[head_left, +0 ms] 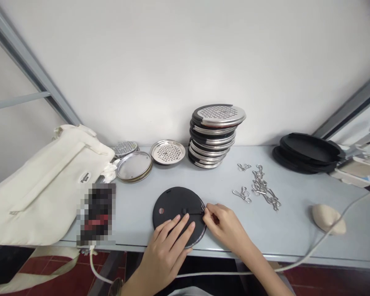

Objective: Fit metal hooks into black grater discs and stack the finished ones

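A round black disc (172,203) with a small round mark and a short strap-like strip lies flat near the table's front edge. My left hand (168,250) rests on it, fingers spread out flat over its lower part. At the disc's right edge my right hand (220,224) is closed in a pinch on a small metal wire clip (202,207), by the end of the strip. The fingertips partly hide this clip. To the right, loose metal wire clips (263,189) lie in a pile, with smaller groups beside it.
A tall stack of perforated metal discs with black covers (216,142) stands by the wall. Metal plates (135,166) and a perforated dish (168,152) sit left of it. Black covers (308,152), a beige lump (328,220), a white cable (316,250) and a cream bag (49,185) lie around.
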A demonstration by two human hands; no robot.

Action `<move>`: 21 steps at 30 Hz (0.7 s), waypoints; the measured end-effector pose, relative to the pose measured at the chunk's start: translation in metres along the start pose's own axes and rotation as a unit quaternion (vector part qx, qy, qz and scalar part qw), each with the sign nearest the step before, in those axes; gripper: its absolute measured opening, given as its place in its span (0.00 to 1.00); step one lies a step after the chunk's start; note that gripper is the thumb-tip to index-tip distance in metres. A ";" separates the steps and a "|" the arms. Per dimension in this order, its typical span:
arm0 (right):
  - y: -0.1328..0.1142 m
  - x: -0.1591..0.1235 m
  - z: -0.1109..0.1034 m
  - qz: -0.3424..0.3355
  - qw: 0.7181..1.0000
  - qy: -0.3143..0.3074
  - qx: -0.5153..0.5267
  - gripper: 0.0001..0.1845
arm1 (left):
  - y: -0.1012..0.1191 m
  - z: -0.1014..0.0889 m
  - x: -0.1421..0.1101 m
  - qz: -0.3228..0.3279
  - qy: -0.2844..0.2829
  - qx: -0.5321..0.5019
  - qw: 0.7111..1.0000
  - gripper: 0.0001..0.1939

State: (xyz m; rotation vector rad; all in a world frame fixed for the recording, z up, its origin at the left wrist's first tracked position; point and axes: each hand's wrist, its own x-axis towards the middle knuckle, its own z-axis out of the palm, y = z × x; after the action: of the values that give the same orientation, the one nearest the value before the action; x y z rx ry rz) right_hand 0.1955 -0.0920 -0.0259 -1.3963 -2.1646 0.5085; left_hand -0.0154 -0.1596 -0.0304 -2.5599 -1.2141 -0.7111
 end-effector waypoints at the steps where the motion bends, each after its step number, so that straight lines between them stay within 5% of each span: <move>1: 0.000 0.000 0.000 -0.001 1.000 -0.002 0.000 0.17 | 0.000 0.000 0.000 0.001 -0.001 0.002 1.000 0.22; 11: 0.002 0.000 0.002 -0.016 1.000 0.011 -0.019 0.17 | 0.000 0.001 0.001 -0.004 0.010 -0.003 1.000 0.21; 21: 0.002 -0.002 0.006 -0.112 0.982 0.091 -0.125 0.16 | 0.002 0.001 0.002 -0.009 0.006 0.005 1.000 0.21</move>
State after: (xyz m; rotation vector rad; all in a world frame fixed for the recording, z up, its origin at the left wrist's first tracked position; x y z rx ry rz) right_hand 0.1938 -0.0927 -0.0327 -1.2455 -2.2531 0.0222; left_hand -0.0128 -0.1590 -0.0305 -2.5371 -1.2348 -0.7211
